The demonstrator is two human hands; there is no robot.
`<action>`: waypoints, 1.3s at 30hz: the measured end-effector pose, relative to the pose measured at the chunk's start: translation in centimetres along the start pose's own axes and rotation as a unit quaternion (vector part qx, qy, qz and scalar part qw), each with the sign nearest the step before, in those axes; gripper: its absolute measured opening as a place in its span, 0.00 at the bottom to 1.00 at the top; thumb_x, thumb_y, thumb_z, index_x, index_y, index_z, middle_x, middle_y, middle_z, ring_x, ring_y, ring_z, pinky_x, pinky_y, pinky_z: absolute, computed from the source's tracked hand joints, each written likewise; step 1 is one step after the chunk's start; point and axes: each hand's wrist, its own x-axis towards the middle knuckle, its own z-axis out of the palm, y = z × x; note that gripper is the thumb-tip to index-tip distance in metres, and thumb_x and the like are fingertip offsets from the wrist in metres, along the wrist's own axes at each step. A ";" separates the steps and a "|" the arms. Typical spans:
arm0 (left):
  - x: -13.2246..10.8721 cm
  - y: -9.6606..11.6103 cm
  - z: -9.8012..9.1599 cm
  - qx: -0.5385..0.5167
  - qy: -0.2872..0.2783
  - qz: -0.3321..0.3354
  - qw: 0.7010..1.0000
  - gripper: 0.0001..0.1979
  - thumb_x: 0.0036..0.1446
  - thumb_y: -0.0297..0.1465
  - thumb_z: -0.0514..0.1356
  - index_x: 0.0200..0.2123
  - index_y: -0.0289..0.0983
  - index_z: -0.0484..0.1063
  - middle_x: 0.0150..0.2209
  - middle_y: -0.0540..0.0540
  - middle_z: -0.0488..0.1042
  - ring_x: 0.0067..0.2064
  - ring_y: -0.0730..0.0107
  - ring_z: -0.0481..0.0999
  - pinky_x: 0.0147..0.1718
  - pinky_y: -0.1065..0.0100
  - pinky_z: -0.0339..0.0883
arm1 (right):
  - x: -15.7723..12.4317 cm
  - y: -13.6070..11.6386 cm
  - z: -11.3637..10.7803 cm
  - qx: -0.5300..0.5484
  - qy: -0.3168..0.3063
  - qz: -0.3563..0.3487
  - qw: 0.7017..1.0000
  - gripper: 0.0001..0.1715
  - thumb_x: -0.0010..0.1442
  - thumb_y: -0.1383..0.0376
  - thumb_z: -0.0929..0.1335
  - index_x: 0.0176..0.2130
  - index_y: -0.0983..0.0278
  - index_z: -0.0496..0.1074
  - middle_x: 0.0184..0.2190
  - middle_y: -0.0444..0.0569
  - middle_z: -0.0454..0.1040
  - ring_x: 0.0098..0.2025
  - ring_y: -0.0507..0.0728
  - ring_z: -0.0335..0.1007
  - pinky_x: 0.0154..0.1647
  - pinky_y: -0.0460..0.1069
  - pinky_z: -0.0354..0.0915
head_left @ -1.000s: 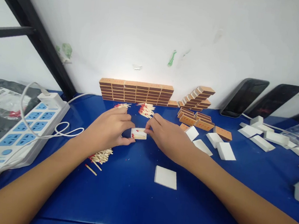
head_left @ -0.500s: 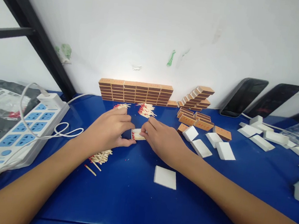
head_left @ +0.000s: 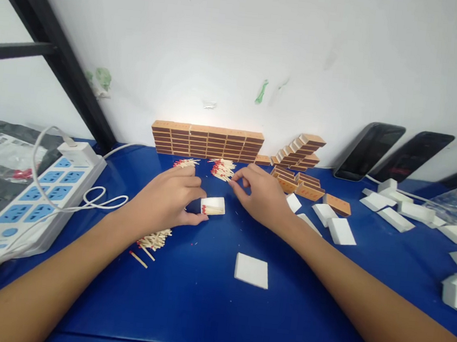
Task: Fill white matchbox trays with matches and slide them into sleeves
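"What lies left, near the hands?"

"Pale wooden matchsticks [head_left: 158, 239], heaped on the glossy blue tabletop [head_left: 182, 302]. Beside them, the left hand [head_left: 172, 195] has its grip closed on the left end of a small open white cardboard tray [head_left: 213, 201], probably to steady it while leaving the matches inside reachable."

"And further right?"

"The right hand [head_left: 261, 192] has its grip nearly pinched together beside a red-tipped matchstick pile [head_left: 222, 168]; whether it holds one cannot be told. Orange-brown cardboard matchboxes [head_left: 310, 191] lie past it, perhaps out of the way."
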 end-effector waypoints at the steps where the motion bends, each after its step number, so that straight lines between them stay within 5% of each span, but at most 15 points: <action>1: 0.0 0.0 0.0 0.001 0.000 -0.001 1.000 0.13 0.60 0.39 0.75 0.39 0.35 0.83 0.32 0.47 0.78 0.36 0.61 0.72 0.41 0.60 0.68 | 0.3 0.4 0.3 0.003 -0.011 0.020 1.000 0.04 0.71 0.65 0.70 0.40 0.62 0.75 0.37 0.48 0.74 0.37 0.56 0.70 0.35 0.50 0.57; 8: 0.0 0.0 -0.1 0.009 -0.007 -0.003 1.000 0.13 0.61 0.40 0.74 0.40 0.36 0.83 0.33 0.47 0.79 0.36 0.61 0.73 0.42 0.59 0.70 | 1.2 0.4 1.4 -0.024 -0.073 0.075 0.994 0.07 0.71 0.64 0.70 0.40 0.62 0.77 0.39 0.49 0.75 0.38 0.58 0.71 0.38 0.51 0.58; 15: -0.1 0.0 -0.1 0.016 -0.004 0.002 1.000 0.16 0.60 0.42 0.74 0.42 0.35 0.84 0.33 0.46 0.79 0.38 0.60 0.74 0.43 0.59 0.70 | 1.1 0.3 0.9 -0.031 -0.071 0.089 0.993 0.07 0.73 0.64 0.68 0.40 0.63 0.75 0.40 0.50 0.75 0.38 0.58 0.72 0.37 0.51 0.58; 27: 0.0 -0.4 -0.3 0.017 -0.029 -0.017 0.999 0.13 0.59 0.38 0.75 0.42 0.36 0.84 0.34 0.46 0.80 0.41 0.58 0.77 0.49 0.56 0.72 | -0.9 -0.6 0.0 -0.090 0.001 -0.113 0.989 0.11 0.79 0.61 0.64 0.46 0.63 0.73 0.45 0.53 0.74 0.40 0.58 0.72 0.35 0.51 0.58; 39: -0.2 -0.6 0.0 0.016 -0.006 -0.017 1.000 0.12 0.60 0.37 0.74 0.42 0.35 0.84 0.35 0.46 0.81 0.40 0.58 0.77 0.48 0.57 0.71 | -0.8 -0.7 -0.1 -0.119 0.007 -0.142 0.983 0.19 0.81 0.57 0.60 0.47 0.63 0.74 0.43 0.52 0.73 0.38 0.56 0.70 0.32 0.50 0.58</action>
